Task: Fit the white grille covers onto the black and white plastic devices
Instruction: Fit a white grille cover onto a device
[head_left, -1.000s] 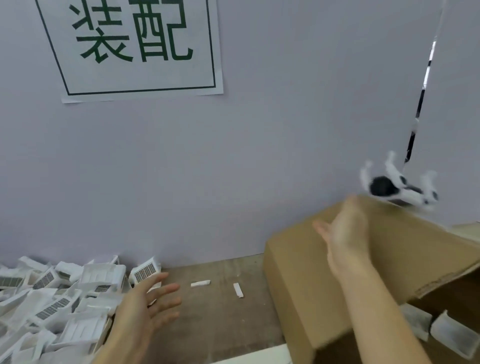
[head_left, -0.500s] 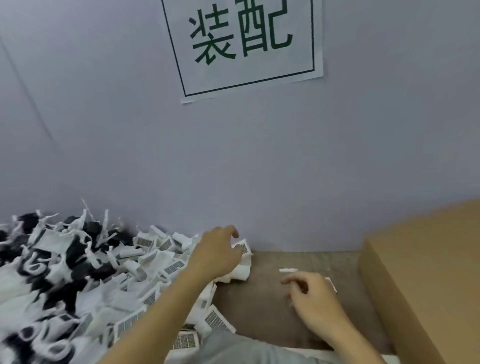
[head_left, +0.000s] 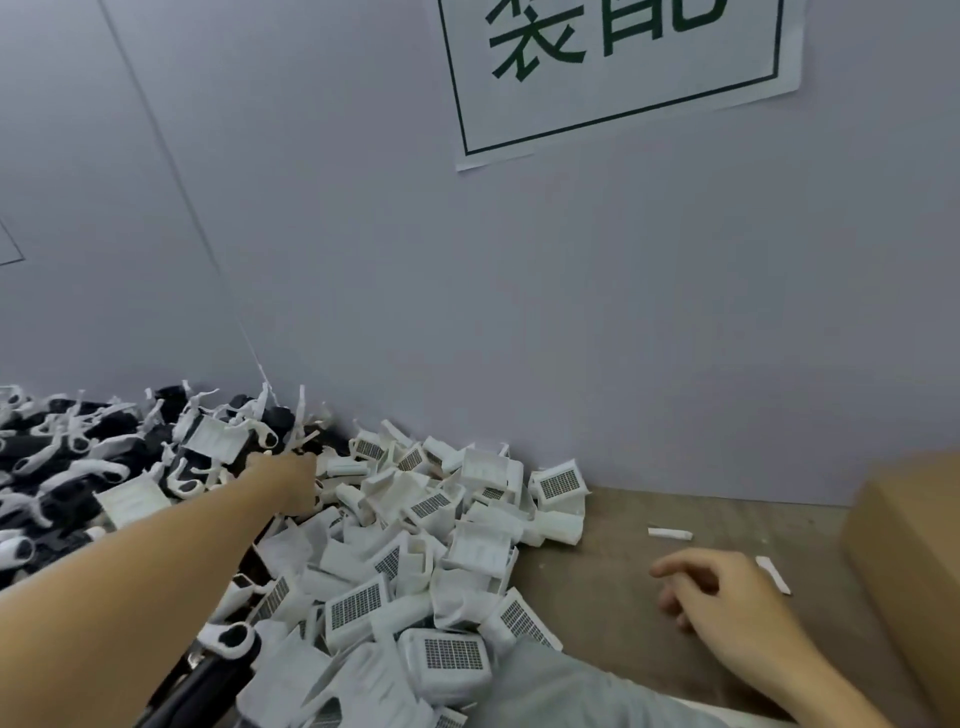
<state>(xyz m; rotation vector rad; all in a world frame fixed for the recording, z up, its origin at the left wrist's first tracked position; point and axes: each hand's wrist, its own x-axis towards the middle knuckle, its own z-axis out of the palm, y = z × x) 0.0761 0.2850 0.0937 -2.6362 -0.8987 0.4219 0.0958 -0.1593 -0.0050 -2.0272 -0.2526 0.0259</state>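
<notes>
Colour-wise it's pretty plain here. The grille covers (head_left: 436, 525) are all white, each with a little dark grid patch of tiny squares on one face. The devices (head_left: 78, 452) piled on the left are black bodies with white curvy bits. Tabletop (head_left: 649, 613) is a dull brown, the cardboard box (head_left: 914, 545) a lighter tan. Wall (head_left: 571, 312) is pale bluish grey, with a white sign (head_left: 623, 67) with dark green characters inside a dark green border. Two small white strips (head_left: 670, 533) lie on the brown.

Green characters "装配", tops cropped, on white wall sign (head_left: 618, 78)
</notes>
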